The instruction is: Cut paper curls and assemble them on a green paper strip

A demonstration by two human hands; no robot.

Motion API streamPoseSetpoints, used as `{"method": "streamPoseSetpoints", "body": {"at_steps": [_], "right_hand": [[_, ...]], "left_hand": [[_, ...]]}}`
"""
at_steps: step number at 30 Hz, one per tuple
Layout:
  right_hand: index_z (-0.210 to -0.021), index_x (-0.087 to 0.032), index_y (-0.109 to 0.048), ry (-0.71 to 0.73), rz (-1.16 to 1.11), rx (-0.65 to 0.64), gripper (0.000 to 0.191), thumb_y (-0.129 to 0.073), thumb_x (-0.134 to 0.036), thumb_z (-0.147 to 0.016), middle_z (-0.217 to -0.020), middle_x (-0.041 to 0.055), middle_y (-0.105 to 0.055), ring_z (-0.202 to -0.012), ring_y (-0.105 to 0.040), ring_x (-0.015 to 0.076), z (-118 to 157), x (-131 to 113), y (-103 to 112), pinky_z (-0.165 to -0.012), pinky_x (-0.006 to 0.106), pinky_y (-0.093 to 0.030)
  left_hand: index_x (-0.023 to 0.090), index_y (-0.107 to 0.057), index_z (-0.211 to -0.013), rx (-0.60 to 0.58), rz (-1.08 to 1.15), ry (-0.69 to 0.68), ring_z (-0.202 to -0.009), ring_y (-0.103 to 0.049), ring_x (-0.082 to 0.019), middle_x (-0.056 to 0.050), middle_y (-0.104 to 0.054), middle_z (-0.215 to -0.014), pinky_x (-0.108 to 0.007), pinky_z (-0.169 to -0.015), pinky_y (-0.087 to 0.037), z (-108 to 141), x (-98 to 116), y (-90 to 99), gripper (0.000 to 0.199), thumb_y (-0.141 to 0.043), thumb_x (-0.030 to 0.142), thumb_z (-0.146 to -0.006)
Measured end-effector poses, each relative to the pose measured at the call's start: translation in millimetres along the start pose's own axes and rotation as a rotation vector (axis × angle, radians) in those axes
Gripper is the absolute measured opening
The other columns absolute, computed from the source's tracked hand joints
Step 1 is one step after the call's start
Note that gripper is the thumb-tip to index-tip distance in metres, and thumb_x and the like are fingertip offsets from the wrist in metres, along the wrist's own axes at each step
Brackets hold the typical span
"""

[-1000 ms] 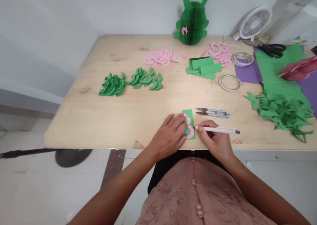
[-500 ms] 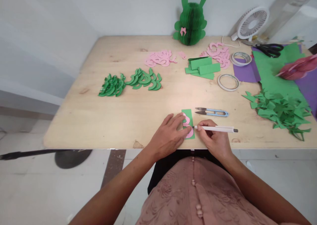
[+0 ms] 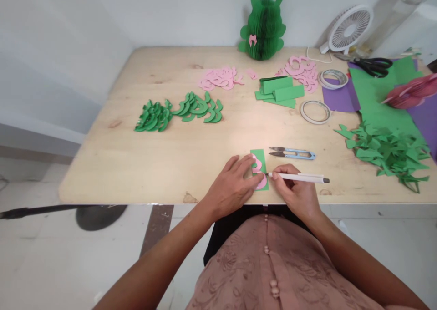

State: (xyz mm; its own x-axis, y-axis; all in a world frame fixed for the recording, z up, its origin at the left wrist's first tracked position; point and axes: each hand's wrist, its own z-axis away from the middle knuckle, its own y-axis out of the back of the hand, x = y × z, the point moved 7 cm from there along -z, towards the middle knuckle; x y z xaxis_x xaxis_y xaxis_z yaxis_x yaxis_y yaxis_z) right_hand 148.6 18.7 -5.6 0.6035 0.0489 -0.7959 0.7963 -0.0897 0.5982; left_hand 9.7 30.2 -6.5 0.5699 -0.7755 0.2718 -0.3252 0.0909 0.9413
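A small green paper strip (image 3: pixel 258 153) lies near the table's front edge with a curved pink paper shape (image 3: pixel 261 181) on top. My left hand (image 3: pixel 233 182) rests on both from the left, its fingers spread and pressing the pink shape down. A white pen (image 3: pixel 302 177) is pinched in my right hand (image 3: pixel 296 189), its tip pointing left at the right edge of the pink shape and strip. Just beyond the pen lie thread snips (image 3: pixel 292 154) with light blue handles.
Behind are green curved pieces (image 3: pixel 198 107), pink cutouts (image 3: pixel 220 78), folded green strips (image 3: pixel 288 93), tape rolls (image 3: pixel 315 112) and a green paper figure (image 3: pixel 264 30). To the right are green scraps (image 3: pixel 387 148), black scissors (image 3: pixel 372 66), purple paper (image 3: pixel 339 97) and a white fan (image 3: pixel 351 30).
The view has shifted very slightly, so the objects sit a little higher in the picture. Both hands, the pen and the paper otherwise keep nearly the same places.
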Motion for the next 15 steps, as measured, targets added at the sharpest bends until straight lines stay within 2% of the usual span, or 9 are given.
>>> {"method": "streamPoseSetpoints", "body": {"at_steps": [15], "right_hand": [[-0.079, -0.019, -0.059, -0.017, 0.007, -0.003, 0.012, -0.052, -0.027, -0.084, -0.072, 0.0021, -0.062, -0.056, -0.052, 0.0129, 4.7, 3.0, 0.7, -0.050, 0.023, -0.041]], "left_hand": [[0.023, -0.056, -0.111, 0.000, 0.006, -0.002, -0.131, -0.036, -0.025, -0.014, -0.048, -0.130, -0.048, -0.106, -0.030, 0.0, 0.3, 0.6, 0.026, -0.044, 0.018, -0.088]]}}
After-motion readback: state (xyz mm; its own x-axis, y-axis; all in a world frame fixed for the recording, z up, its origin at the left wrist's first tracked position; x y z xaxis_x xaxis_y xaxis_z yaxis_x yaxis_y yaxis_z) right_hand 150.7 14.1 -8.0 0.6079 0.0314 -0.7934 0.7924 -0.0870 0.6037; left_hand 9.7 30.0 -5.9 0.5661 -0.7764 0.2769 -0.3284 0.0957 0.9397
